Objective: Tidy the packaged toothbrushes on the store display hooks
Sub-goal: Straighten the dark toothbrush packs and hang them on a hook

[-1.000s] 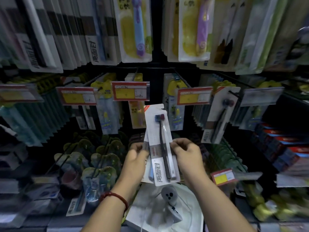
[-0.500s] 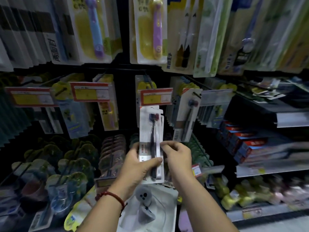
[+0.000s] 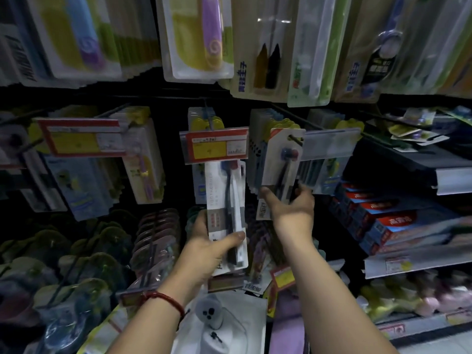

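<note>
Bare forearms (image 3: 329,290), thin red cord bracelet (image 3: 167,297) round the wrist behind the left grip (image 3: 209,249)

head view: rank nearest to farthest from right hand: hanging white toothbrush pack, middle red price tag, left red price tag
1. Hanging white toothbrush pack, in the right hand's grip.
2. Middle red price tag, up-left.
3. Left red price tag, far left.

The top of the toothbrush pack (image 3: 226,200) at frame centre is hidden behind a red-and-yellow price tag (image 3: 214,146), whose print is too small to read. Fingers of the right hand (image 3: 293,205) disappear behind a hanging pack (image 3: 281,164). Upper-row packages (image 3: 199,34) are cut off by the top edge. Goods (image 3: 76,264) at lower left blur into shadow.
</note>
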The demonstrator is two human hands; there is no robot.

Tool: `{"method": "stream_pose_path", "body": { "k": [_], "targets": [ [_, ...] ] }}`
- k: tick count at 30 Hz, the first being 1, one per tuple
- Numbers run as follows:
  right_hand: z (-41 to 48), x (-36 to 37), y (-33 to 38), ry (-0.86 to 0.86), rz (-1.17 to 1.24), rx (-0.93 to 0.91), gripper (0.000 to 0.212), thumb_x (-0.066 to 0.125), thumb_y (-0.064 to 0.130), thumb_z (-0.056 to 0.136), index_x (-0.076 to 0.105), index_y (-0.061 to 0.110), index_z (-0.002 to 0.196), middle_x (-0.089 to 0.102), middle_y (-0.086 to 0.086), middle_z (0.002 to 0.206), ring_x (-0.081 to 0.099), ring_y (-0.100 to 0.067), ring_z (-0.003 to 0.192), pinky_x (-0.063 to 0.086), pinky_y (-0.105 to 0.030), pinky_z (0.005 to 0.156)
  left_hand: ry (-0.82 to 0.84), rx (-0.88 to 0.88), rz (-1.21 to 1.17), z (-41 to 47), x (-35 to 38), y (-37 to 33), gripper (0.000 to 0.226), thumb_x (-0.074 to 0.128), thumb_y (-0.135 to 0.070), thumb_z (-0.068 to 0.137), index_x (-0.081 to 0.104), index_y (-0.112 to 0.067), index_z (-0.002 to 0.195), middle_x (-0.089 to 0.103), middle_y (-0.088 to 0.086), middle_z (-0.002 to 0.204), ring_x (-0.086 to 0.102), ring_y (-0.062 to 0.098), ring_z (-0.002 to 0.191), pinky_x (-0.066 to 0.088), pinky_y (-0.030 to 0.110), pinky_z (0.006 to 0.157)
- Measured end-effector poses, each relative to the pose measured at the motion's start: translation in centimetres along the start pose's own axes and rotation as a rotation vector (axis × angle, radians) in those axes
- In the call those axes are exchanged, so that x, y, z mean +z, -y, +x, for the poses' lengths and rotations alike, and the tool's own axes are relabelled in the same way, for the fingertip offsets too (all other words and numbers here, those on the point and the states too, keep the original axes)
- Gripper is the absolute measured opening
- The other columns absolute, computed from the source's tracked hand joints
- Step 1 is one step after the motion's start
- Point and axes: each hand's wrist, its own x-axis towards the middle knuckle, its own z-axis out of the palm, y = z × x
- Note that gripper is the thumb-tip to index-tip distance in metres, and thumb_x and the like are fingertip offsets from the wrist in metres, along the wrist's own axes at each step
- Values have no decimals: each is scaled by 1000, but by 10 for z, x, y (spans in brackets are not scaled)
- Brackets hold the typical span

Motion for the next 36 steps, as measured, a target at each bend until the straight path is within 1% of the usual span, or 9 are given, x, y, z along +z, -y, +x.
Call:
{"method": "stream_pose_path", "body": {
  "k": [4,11,14,18,22,25,27,31,36],
  "targets": [
    [7,19,1,-4,16,11,99,80,49,81,29,11,156,33,-11,160,39,-33,144,39,-40,110,68,-22,-20,1,-2,3,80,91,-35,70,50,-31,138,77,-1,119,74,20,110,57,51,100],
    [6,28,-1,-132,-90,-47,89,73,56,83,37,11,150,42,-8,152,45,-36,136,43,-47,106,26,2,35,-4,-19,1,82,91,-37,73,48,-28,142,74,-8,121,72,10,106,58,38,97],
    [-7,26,2,-152,-132,-118,82,76,47,83,41,10,147,44,-11,146,44,-35,134,43,-45,102,16,8,65,-9,-22,-2,60,88,-26,80,55,-31,131,77,-9,110,74,6,96,60,33,91],
    [-25,15,4,-111,-228,-221,82,75,47,81,41,11,147,43,-10,145,39,-32,134,43,-41,100,5,19,81,-15,-18,-6,54,86,-26,82,59,-27,128,77,-8,102,73,1,85,57,18,74],
    [-40,2,6,53,-121,-131,91,75,59,79,40,13,150,48,-8,147,49,-30,132,46,-37,100,15,36,43,-20,-12,-9,47,84,-19,84,60,-25,124,76,-8,100,72,-5,78,52,8,60],
    [-56,-5,4,308,60,24,93,80,72,65,55,19,137,66,-3,130,67,-23,114,56,-42,95,8,32,-5,-25,-7,-10,46,85,-19,83,63,-26,122,80,-10,93,75,1,79,56,16,63],
    [-68,-10,3,455,138,51,69,84,60,71,64,20,123,76,0,111,75,-15,94,61,-33,80,4,11,-70,-31,-5,-12,38,82,-14,86,65,-23,119,81,-9,89,78,9,82,61,26,68],
    [-84,-14,4,484,219,30,51,84,47,77,66,15,113,78,-2,100,76,-14,87,63,-36,79,24,5,-186,-46,-9,-17,19,70,-17,97,71,-20,115,81,4,103,78,25,98,60,51,93],
    [-99,-6,3,509,227,47,36,80,40,84,69,14,107,78,-7,96,76,-23,89,60,-50,88,-36,28,-210,-65,-25,-22,27,58,-37,103,67,-24,124,79,2,112,76,21,106,57,52,100]
  ]
}}
